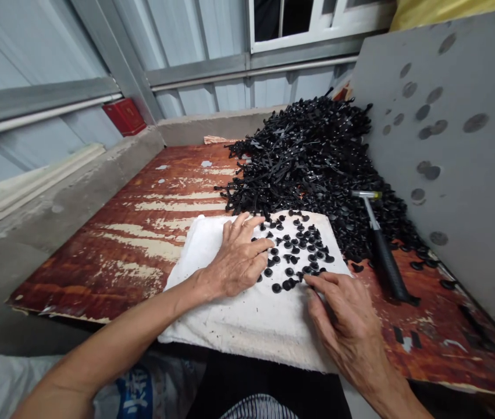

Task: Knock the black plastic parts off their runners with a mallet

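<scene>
Small black round-headed pieces with short stems (pixel 300 243) lie scattered on a white cloth (pixel 247 329). My left hand (pixel 241 259) rests palm down on the cloth's left part, fingers spread, their tips beside the leftmost pieces. What lies under that palm is hidden. My right hand (pixel 345 311) is at the cloth's right side. Its index fingertip touches or nearly touches one of the nearer pieces, and the thumb sits a little apart below it. Nothing gripped shows in either hand.
A large heap of black stemmed parts (pixel 303 151) covers the table's back right. A hammer (pixel 384 250) with a black handle leans against its edge. The worn reddish tabletop (pixel 111 233) meets a spotted grey panel (pixel 456 128) at right. A red box (pixel 124 116) sits on the ledge.
</scene>
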{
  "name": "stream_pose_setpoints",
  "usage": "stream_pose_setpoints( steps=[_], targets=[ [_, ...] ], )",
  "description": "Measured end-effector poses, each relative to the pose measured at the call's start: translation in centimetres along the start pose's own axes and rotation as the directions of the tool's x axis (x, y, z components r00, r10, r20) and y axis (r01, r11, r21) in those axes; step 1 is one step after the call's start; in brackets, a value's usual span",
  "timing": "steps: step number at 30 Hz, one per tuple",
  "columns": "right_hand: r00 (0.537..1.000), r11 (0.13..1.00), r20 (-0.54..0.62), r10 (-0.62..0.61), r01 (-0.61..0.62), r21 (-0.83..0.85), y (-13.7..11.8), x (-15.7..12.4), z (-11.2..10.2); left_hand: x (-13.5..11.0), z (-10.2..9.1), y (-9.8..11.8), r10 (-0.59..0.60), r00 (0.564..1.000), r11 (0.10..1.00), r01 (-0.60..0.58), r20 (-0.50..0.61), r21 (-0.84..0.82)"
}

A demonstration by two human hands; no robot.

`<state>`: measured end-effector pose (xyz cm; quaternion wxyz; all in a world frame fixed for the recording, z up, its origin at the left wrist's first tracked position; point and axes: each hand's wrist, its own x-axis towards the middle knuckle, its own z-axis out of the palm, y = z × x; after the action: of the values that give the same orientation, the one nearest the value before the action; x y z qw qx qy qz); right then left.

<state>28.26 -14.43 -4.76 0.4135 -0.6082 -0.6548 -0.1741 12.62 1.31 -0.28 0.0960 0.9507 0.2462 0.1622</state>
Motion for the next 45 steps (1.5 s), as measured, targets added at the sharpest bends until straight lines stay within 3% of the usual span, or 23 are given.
stream_pose_setpoints(
  steps=[9, 16, 23, 34, 45],
  targets=[
    [0.999, 0.999, -0.003, 0.034, -0.034, 0.011, 0.0, 0.1, -0.1, 1.8, 0.8, -0.8, 0.016, 0.999, 1.0, -0.017, 0.032, 0.025],
    [0.998, 0.997, -0.004, 0.062, -0.061, 0.048, -0.1, 0.0, -0.1, 3.4, 0.4, -1.7, 0.009, 0.989, 0.997, 0.003, 0.145, -0.083],
    [0.996, 0.995, 0.007, 0.087, -0.087, 0.056, -0.2, 0.0, -0.1, 3.9, 0.1, -2.8, -0.012, 0.99, 0.992, 0.03, 0.142, -0.126],
    [0.995, 0.994, -0.023, 0.093, -0.091, 0.06, -0.1, 0.0, 0.0, 4.6, 0.4, -2.8, 0.006, 0.99, 1.0, -0.011, 0.141, 0.03],
    [0.997, 0.996, 0.0, 0.073, -0.073, 0.059, 0.0, 0.1, -0.2, 3.9, -0.4, -4.1, 0.002, 0.997, 1.0, -0.001, 0.078, -0.012]
  ],
)
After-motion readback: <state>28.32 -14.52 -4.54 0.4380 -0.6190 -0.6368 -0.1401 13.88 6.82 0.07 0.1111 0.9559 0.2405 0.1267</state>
